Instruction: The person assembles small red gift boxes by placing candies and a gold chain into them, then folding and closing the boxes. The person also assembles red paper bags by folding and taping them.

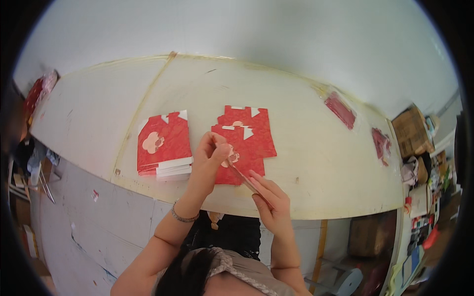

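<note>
My left hand point(212, 154) pinches the upper end of a thin, reddish-pink folded card piece point(240, 175), seen almost edge-on. Its lower end lies between the thumb and fingers of my right hand point(272, 200). Right under my hands are overlapping flat red card blanks point(254, 148), with white cut-out flaps and a pale flower-shaped patch partly hidden by my left hand. To the left of that hand sits a stack of similar red card blanks point(170, 140), its white flaps fanned along the near edge.
The pale table point(306, 172) has a seam running across its left part. Clear-wrapped red packs point(340, 110) lie at the far right, a smaller red pack point(381, 144) nearer. A cardboard box point(412, 130) stands past the right edge. Red wrapped material point(40, 93) is at far left.
</note>
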The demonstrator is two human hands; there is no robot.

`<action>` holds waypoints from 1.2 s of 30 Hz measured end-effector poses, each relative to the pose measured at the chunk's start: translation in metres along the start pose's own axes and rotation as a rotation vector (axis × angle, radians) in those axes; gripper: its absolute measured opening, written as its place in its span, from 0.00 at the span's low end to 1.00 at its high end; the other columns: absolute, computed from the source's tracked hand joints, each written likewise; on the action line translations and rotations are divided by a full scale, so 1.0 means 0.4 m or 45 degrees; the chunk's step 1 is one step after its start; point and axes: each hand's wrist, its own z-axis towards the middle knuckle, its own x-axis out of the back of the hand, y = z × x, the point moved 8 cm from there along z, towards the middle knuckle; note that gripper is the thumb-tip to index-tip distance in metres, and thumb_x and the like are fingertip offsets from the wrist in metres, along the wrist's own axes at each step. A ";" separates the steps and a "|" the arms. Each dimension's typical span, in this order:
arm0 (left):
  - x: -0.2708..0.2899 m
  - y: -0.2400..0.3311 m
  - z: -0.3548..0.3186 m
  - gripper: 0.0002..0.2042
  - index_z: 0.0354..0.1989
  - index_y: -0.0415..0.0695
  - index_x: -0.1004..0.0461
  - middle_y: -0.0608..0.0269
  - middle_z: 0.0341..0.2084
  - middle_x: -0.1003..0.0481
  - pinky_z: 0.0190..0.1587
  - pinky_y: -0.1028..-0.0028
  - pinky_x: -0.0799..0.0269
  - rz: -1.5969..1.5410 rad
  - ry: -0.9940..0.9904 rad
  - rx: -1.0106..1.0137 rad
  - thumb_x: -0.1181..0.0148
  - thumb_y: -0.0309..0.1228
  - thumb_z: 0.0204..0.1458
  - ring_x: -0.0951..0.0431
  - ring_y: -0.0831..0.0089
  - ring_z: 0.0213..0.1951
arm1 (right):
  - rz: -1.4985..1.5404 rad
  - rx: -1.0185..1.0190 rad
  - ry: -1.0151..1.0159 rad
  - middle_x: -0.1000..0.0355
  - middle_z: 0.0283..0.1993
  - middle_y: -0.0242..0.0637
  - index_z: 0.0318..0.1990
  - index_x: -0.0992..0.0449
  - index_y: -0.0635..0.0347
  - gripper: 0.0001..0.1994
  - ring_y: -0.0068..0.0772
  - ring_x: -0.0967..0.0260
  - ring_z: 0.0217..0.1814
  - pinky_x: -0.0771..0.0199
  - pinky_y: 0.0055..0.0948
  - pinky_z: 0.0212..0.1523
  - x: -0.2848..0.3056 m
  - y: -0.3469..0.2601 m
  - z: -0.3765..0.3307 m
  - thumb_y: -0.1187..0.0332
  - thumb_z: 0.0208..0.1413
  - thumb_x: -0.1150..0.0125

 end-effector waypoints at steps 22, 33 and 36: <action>-0.069 0.036 -0.022 0.37 0.64 0.37 0.49 0.54 0.60 0.42 0.64 0.67 0.52 -0.155 -0.496 0.154 0.51 0.46 0.48 0.43 0.65 0.62 | 0.452 -0.391 0.032 0.55 0.69 0.48 0.68 0.65 0.65 0.57 0.41 0.52 0.69 0.46 0.38 0.64 -0.035 0.079 -0.007 0.63 0.36 0.25; -0.126 0.056 -0.112 0.64 0.68 0.38 0.67 0.49 0.69 0.65 0.68 0.61 0.70 0.015 -0.653 0.153 0.55 0.78 0.32 0.66 0.59 0.70 | 0.720 -0.361 0.000 0.58 0.70 0.44 0.69 0.67 0.64 0.68 0.38 0.57 0.71 0.51 0.38 0.66 -0.034 0.142 -0.035 0.52 0.25 0.19; -0.122 0.036 -0.114 0.67 0.68 0.34 0.66 0.48 0.69 0.68 0.68 0.61 0.74 0.109 -0.694 0.140 0.52 0.78 0.27 0.70 0.59 0.70 | 0.993 -0.314 -0.121 0.62 0.72 0.42 0.69 0.69 0.63 0.70 0.36 0.59 0.73 0.52 0.38 0.66 -0.036 0.151 -0.029 0.51 0.24 0.19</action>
